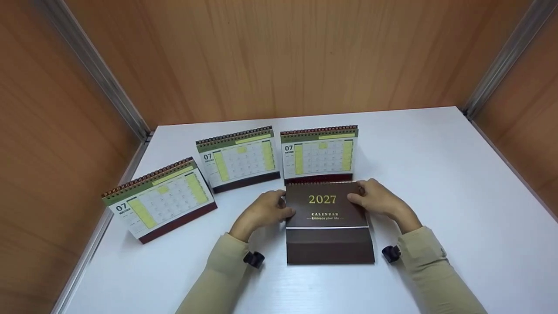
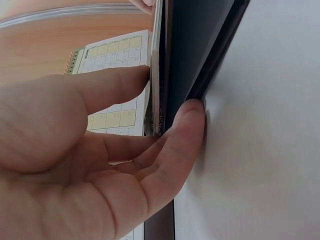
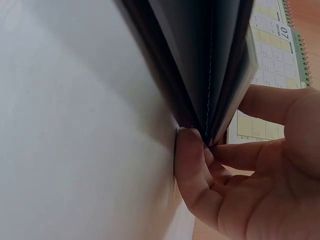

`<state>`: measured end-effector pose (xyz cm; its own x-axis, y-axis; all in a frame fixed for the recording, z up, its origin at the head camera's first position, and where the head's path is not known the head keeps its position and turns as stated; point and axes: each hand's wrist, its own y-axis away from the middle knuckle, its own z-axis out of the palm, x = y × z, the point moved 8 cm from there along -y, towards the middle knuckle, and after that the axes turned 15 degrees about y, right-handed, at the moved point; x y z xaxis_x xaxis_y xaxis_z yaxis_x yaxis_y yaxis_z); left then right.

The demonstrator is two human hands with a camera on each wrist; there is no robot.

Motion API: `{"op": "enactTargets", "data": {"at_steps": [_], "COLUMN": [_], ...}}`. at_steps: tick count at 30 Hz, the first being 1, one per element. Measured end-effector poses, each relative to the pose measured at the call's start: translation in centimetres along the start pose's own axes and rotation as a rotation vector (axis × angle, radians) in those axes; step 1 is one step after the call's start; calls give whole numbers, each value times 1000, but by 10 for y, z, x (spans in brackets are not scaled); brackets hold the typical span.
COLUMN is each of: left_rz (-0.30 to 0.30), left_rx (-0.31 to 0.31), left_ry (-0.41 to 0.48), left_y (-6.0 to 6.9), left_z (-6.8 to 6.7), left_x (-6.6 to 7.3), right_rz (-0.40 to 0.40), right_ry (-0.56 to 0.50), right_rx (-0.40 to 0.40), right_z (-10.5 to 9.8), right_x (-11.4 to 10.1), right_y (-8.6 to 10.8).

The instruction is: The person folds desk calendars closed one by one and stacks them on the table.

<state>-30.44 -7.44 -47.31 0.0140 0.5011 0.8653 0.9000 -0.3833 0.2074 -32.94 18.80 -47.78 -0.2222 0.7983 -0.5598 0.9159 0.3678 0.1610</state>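
Note:
A dark brown desk calendar [image 1: 324, 250] marked 2027 in gold lies low on the white table, its spiral edge away from me and its base flap toward me. My left hand [image 1: 263, 211] grips its left side near the spiral, thumb on the cover. On the opposite side, my right hand [image 1: 381, 200] holds the matching edge, thumb also on top. In the left wrist view, the left thumb [image 2: 117, 82] presses the pages while a fingertip reaches under the base. The right wrist view shows the right hand [image 3: 250, 175] pinching the folded end, with a gap between cover and base.
Three spiral calendars stand opened to page 07: one at left [image 1: 163, 200], one at back centre [image 1: 239, 159], and one [image 1: 320, 155] right behind the brown calendar. Wooden panels [image 1: 283, 56] wall the white table [image 1: 453, 209] at the back and sides.

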Motion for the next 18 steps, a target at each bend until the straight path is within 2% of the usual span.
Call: {"op": "enactTargets", "data": {"at_steps": [8,18], "left_rz": [-6,-9], "left_rx": [4,-4], "left_ry": [-33,-53], "left_y": [-1,-3], "left_z": [1,2], "left_x": [0,0], "right_rz": [0,15], "right_ry": [34,31], "right_rx": [12,-14], "right_z": [0,-1], "right_x": [-2,-3], "right_y": [1,2]}}
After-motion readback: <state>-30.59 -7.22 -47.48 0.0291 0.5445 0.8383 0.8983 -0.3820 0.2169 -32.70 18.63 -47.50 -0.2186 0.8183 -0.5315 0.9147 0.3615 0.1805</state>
